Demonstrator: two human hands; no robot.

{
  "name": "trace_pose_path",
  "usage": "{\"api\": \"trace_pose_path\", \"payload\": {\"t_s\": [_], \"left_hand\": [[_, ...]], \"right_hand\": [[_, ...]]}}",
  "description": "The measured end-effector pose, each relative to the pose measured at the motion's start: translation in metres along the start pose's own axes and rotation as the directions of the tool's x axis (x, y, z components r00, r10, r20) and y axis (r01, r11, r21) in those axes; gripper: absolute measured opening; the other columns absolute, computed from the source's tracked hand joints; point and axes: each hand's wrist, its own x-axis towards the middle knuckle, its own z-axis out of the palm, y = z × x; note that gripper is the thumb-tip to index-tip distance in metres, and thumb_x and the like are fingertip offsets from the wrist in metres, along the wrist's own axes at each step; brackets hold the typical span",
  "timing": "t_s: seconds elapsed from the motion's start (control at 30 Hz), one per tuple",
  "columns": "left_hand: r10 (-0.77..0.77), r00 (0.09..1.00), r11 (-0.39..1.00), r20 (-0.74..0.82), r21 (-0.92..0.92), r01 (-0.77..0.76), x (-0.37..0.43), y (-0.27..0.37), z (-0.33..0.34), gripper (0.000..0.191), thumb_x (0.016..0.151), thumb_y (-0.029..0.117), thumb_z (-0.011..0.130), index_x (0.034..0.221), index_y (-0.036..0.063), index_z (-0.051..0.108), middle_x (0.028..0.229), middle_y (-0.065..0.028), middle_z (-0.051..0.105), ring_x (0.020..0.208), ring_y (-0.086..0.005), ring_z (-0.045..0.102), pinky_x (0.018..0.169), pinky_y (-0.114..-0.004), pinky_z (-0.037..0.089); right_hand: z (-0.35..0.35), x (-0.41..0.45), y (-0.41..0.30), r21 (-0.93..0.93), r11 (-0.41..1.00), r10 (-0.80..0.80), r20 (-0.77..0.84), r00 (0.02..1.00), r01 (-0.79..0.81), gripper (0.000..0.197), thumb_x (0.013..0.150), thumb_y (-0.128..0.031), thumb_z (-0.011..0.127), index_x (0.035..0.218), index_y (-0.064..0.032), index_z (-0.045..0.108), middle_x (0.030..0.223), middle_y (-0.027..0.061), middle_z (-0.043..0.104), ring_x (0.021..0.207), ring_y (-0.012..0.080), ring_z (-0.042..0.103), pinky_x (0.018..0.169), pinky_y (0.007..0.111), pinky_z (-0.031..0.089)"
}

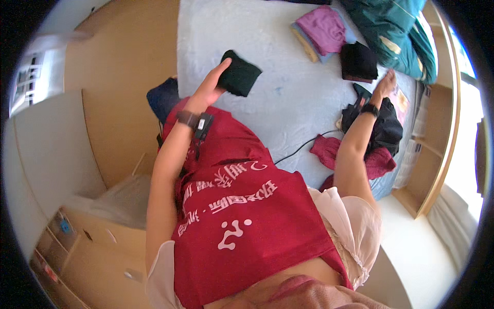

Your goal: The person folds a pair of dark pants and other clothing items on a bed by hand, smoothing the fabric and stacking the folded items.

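In my left hand [214, 83] is a small folded dark green cloth [241, 73], gripped at its left edge above the pale blue bed cover [270, 92]. My right hand [385, 84] reaches over the right side of the bed, with no item visible in it; its fingers are blurred. Just left of its fingertips lies a folded black cloth [357, 61] on a brownish one. Below that hand are crumpled black garments [389, 127] and a dark red knitted garment [380, 164]. Farther up sits a folded purple garment [322, 29] on blue and yellow ones.
A teal patterned quilt [397, 34] is heaped at the bed's top right. Wooden shelving [444, 116] stands along the right side. A black cable [301, 148] runs over the bed. A dark blue item [164, 98] is by the bed's left edge.
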Motion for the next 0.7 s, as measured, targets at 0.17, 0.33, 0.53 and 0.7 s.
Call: {"api": "trace_pose_path", "payload": {"t_s": [0.17, 0.33, 0.53, 0.7], "left_hand": [[0.053, 0.986, 0.999, 0.159, -0.011, -0.052, -0.021, 0.003, -0.008, 0.047, 0.096, 0.032, 0.069, 0.132, 0.0037, 0.058, 0.127, -0.0071, 0.064, 0.118, -0.0193, 0.06, 0.103, -0.039, 0.047], [0.086, 0.966, 0.981, 0.244, 0.147, -0.125, -0.021, 0.001, 0.014, 0.049, 0.094, 0.016, 0.072, 0.137, 0.0005, 0.054, 0.126, -0.0076, 0.064, 0.118, -0.018, 0.06, 0.101, -0.036, 0.05], [0.333, 0.931, 0.703, 0.152, 0.618, -0.352, -0.01, 0.001, 0.027, 0.05, 0.089, 0.018, 0.08, 0.129, -0.0017, 0.057, 0.115, -0.0074, 0.068, 0.102, -0.0143, 0.065, 0.09, -0.03, 0.053], [0.278, 0.91, 0.797, 0.306, 0.456, -0.397, -0.012, 0.01, 0.054, 0.043, 0.096, 0.02, 0.072, 0.131, 0.0019, 0.053, 0.116, -0.0099, 0.069, 0.1, -0.0165, 0.068, 0.086, -0.03, 0.054]], "right_hand": [[0.012, -0.164, -0.132, 0.707, 0.647, -0.284, 0.572, 0.769, -0.287, 0.049, 0.105, -0.041, 0.053, 0.132, -0.001, 0.061, 0.127, 0.0114, 0.065, 0.116, 0.0227, 0.062, 0.105, 0.039, 0.046], [0.03, -0.334, -0.202, 0.111, 0.289, -0.267, 0.963, 0.031, -0.951, 0.067, 0.102, -0.054, 0.053, 0.143, -0.0011, 0.051, 0.134, 0.0128, 0.062, 0.121, 0.0248, 0.061, 0.105, 0.041, 0.048], [0.03, -0.331, -0.237, 0.226, 0.375, -0.118, 0.974, 0.195, -0.899, 0.041, 0.09, -0.017, 0.079, 0.125, -0.002, 0.065, 0.113, 0.0065, 0.071, 0.102, 0.0181, 0.067, 0.091, 0.034, 0.055], [0.014, -0.229, -0.203, 0.497, 0.57, -0.203, 0.857, 0.474, -0.654, 0.039, 0.088, -0.019, 0.081, 0.12, -0.0002, 0.069, 0.115, 0.0059, 0.072, 0.1, 0.0177, 0.067, 0.093, 0.034, 0.053]]}}
